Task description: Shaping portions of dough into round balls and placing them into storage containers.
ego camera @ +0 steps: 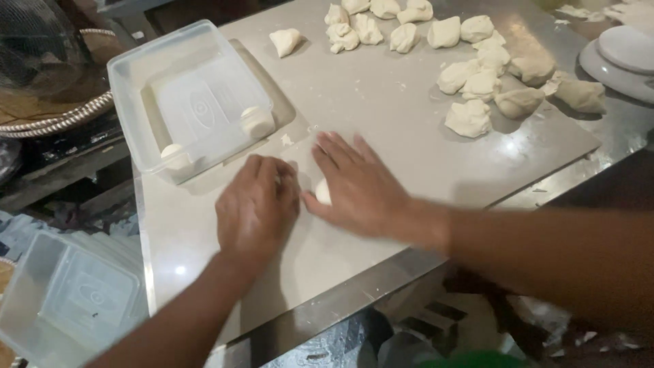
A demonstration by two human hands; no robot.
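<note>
My left hand (pixel 257 204) is cupped palm-down on the pale work board (pixel 381 109), with whatever is under it hidden. Right beside it my right hand (pixel 354 184) lies flat with fingers spread over a small round dough ball (pixel 322 192), which peeks out under the thumb. A clear plastic container (pixel 194 95) stands just beyond the hands at the board's left edge and holds two rolled dough balls, one (pixel 257 120) on the right and one (pixel 174 155) at the near corner.
Several rough dough pieces (pixel 470 82) are scattered over the far right of the board, one lone piece (pixel 285 41) near the container. A white scale (pixel 623 58) sits at far right. Stacked clear containers (pixel 75 300) stand lower left. A woven basket (pixel 54 102) is at left.
</note>
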